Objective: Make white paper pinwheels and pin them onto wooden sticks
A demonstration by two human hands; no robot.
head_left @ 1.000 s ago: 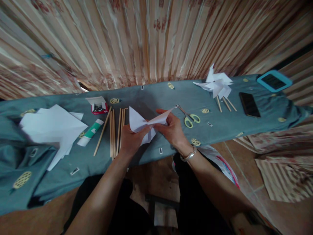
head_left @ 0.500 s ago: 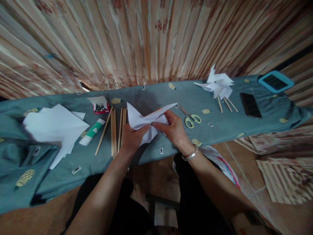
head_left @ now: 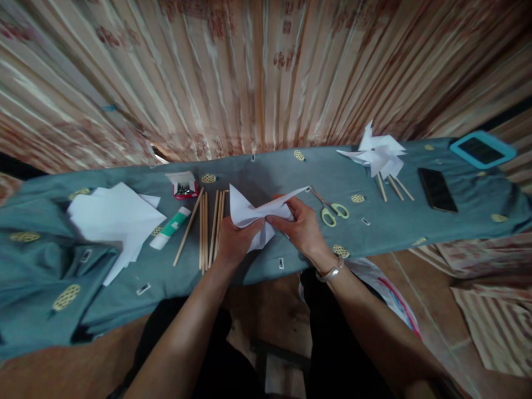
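Observation:
Between my hands is a white paper pinwheel, its blades folded in toward the centre. My left hand grips its left side, the thumb pressed near the middle. On the other side my right hand pinches the paper, its thumb also at the centre; the fingers underneath are hidden. Any pin at the centre is too small to make out. Just left of my left hand lie several wooden sticks. Scissors with light green handles lie to the right of my right hand.
At left are cut white paper sheets, a green-and-white glue stick and an open red box of small metal pins. Farther right lie paper pinwheels on sticks, a black phone and a blue-framed tablet. A curtain hangs behind.
The whole view has shifted slightly, so everything appears a little farther right and lower. Both hands keep their hold on the pinwheel, thumbs still at its centre.

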